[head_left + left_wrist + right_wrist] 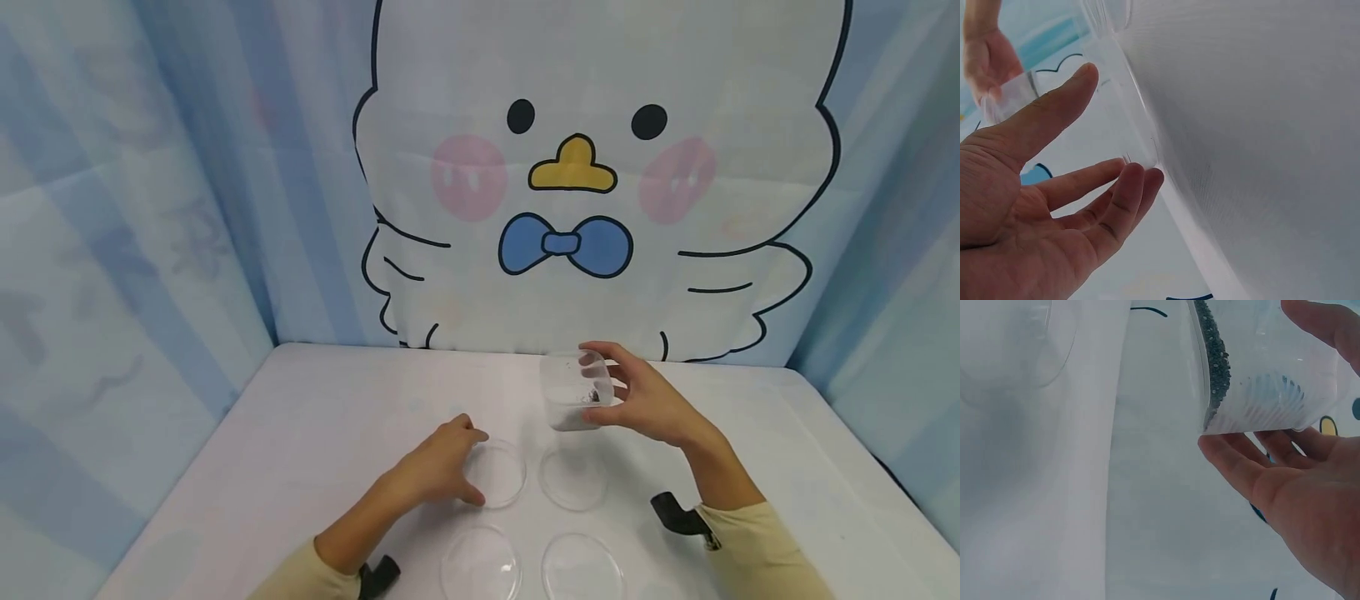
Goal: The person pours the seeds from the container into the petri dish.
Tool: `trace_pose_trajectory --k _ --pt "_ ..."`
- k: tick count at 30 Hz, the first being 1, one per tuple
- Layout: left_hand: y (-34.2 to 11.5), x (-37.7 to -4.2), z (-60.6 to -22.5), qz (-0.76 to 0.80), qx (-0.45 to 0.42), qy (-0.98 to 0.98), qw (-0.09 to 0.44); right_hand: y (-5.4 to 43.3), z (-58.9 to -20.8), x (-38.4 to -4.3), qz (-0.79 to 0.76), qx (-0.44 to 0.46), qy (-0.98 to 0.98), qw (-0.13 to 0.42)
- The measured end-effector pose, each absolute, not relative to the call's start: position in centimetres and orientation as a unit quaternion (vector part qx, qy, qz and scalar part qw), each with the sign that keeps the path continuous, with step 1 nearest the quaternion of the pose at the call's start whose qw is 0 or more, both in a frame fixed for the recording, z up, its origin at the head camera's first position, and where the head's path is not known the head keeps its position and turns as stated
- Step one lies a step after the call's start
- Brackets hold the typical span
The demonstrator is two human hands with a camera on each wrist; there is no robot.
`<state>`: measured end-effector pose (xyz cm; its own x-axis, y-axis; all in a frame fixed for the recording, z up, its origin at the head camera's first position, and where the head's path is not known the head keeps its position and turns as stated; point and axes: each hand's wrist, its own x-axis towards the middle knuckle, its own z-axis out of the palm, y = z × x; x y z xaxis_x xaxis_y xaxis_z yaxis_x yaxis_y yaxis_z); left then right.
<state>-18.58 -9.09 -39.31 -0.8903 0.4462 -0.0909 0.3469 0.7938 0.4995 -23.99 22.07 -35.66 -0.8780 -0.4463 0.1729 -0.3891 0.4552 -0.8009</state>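
Right hand [651,402]'s gripping a clear container [561,390] with dark grains [1216,369] inside, holding it up beyond the back-left dish [502,475] and off to its right. Left hand [441,460]'s spreading loose fingers around that dish's left side.

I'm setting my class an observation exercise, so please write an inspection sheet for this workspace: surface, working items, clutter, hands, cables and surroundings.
Surface: white tabletop.
Job's things: four clear round dishes in two rows of two; clear plastic cup holding dark granules, raised off the table.
Clutter: nothing seen.
Left hand: thumb and fingers spread about the left side of the far-left dish.
Right hand: grips the cup.
Cables: none recognisable; a dark line by the table's right edge is too small to identify.
Surroundings: light-blue curtains at both sides; cartoon bird on the backdrop behind.
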Motion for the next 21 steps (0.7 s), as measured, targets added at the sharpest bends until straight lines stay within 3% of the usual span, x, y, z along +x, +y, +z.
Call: trace_pose_trajectory --k 9,21 --pt "-9.0 -18.6 -39.6 0.24 0.204 0.944 0.1 19.4 -36.5 -23.7 -0.458 -0.273 0.846 0.022" --pt "-8.8 -18.9 -39.6 0.235 0.189 0.947 0.113 16.9 -37.0 -22.8 -0.423 -0.326 0.844 -0.043"
